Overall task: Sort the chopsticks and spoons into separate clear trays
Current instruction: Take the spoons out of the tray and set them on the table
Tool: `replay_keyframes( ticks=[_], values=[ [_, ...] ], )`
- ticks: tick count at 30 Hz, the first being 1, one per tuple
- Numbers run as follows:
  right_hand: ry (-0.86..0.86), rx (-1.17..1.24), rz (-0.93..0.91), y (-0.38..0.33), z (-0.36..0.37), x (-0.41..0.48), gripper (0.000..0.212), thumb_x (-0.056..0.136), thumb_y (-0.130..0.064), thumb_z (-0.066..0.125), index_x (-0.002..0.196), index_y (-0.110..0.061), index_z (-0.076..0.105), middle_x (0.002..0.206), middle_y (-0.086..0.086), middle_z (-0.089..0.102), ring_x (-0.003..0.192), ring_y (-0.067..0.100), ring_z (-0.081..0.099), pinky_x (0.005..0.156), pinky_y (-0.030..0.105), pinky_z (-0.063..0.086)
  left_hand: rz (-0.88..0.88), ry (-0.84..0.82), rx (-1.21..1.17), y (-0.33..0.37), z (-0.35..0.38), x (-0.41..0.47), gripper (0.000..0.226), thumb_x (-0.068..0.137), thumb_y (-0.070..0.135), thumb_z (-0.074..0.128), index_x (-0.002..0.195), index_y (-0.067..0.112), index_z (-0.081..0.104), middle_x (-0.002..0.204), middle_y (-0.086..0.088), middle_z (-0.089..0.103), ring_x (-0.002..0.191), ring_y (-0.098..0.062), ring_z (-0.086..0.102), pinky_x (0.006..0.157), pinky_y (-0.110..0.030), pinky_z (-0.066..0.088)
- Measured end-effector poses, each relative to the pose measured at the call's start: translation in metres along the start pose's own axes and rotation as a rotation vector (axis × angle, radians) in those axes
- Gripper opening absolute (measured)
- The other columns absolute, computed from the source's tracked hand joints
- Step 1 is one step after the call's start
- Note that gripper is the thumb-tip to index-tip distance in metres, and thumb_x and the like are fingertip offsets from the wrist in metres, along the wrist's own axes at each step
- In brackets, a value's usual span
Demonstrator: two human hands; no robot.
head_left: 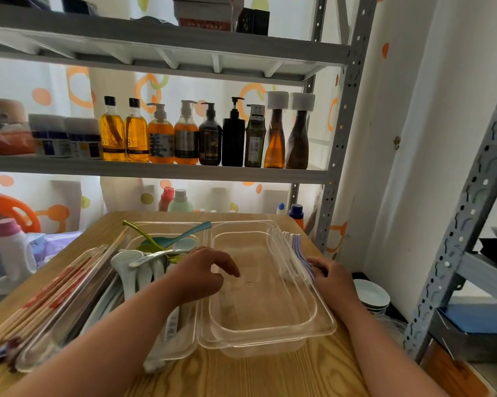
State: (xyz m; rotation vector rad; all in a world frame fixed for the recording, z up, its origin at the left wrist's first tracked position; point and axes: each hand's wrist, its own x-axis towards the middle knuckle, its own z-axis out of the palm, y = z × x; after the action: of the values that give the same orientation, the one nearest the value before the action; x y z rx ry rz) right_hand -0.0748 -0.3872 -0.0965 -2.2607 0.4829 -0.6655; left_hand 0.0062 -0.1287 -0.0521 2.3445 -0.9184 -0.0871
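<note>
Two clear trays stand side by side on the wooden table. The right tray has nothing in it. The left tray holds a heap of spoons, white, teal and green. A bundle of wooden chopsticks with red bands lies over a third clear tray at the far left. My left hand hovers over the seam between the two middle trays, fingers loosely curled and holding nothing. My right hand grips pastel pink and purple chopsticks lying along the right tray's outer rim.
A grey metal shelf rack behind the table carries a row of bottles. Detergent bottles stand at the left. A stack of white bowls sits low to the right of the table, beside another metal rack.
</note>
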Motion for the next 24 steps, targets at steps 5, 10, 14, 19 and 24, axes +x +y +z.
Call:
replay_keyframes(
  ticks=[5, 10, 14, 19, 24],
  values=[
    [0.007, 0.015, 0.012, -0.0018, 0.0012, 0.0002, 0.032, 0.092, -0.015, 0.055, 0.123, -0.013, 0.06, 0.12, 0.008, 0.064, 0.108, 0.022, 0.058, 0.092, 0.032, 0.046, -0.006, -0.031, -0.006, 0.0026, -0.0027, 0.0034, 0.048, 0.079, -0.003, 0.053, 0.093, 0.041, 0.065, 0.113, 0.016, 0.059, 0.113, -0.008, 0.049, 0.103, -0.034, 0.041],
    [0.004, 0.018, 0.028, -0.0021, 0.0014, 0.0013, 0.033, 0.091, -0.015, 0.055, 0.123, -0.015, 0.06, 0.12, 0.008, 0.063, 0.108, 0.022, 0.058, 0.089, 0.032, 0.046, -0.031, 0.007, 0.062, 0.0016, 0.0002, 0.0047, 0.043, 0.08, 0.004, 0.056, 0.103, 0.038, 0.065, 0.118, 0.013, 0.06, 0.113, -0.009, 0.049, 0.1, -0.031, 0.042],
    [0.006, 0.035, 0.021, -0.0039, 0.0019, 0.0008, 0.031, 0.091, -0.015, 0.056, 0.122, -0.014, 0.06, 0.117, 0.007, 0.064, 0.1, 0.018, 0.058, 0.082, 0.026, 0.045, -0.018, 0.041, 0.107, 0.0009, 0.0009, 0.0031, 0.038, 0.082, 0.008, 0.057, 0.108, 0.035, 0.063, 0.117, 0.012, 0.06, 0.112, -0.009, 0.051, 0.098, -0.029, 0.043],
    [0.013, 0.039, 0.011, -0.0044, 0.0018, 0.0002, 0.032, 0.091, -0.014, 0.056, 0.122, -0.012, 0.06, 0.115, 0.008, 0.065, 0.092, 0.011, 0.054, 0.08, 0.024, 0.042, -0.01, 0.01, 0.153, 0.0032, -0.0007, 0.0035, 0.038, 0.083, 0.008, 0.057, 0.112, 0.032, 0.063, 0.114, 0.011, 0.06, 0.107, -0.009, 0.051, 0.095, -0.028, 0.047],
    [0.021, 0.033, 0.044, -0.0027, 0.0024, 0.002, 0.034, 0.09, -0.015, 0.057, 0.124, -0.013, 0.059, 0.117, 0.008, 0.064, 0.1, 0.02, 0.059, 0.083, 0.027, 0.044, 0.023, 0.0, 0.138, 0.0073, -0.0069, 0.007, 0.031, 0.09, 0.013, 0.053, 0.115, 0.029, 0.063, 0.116, 0.008, 0.061, 0.103, -0.008, 0.054, 0.088, -0.022, 0.043]
  ],
)
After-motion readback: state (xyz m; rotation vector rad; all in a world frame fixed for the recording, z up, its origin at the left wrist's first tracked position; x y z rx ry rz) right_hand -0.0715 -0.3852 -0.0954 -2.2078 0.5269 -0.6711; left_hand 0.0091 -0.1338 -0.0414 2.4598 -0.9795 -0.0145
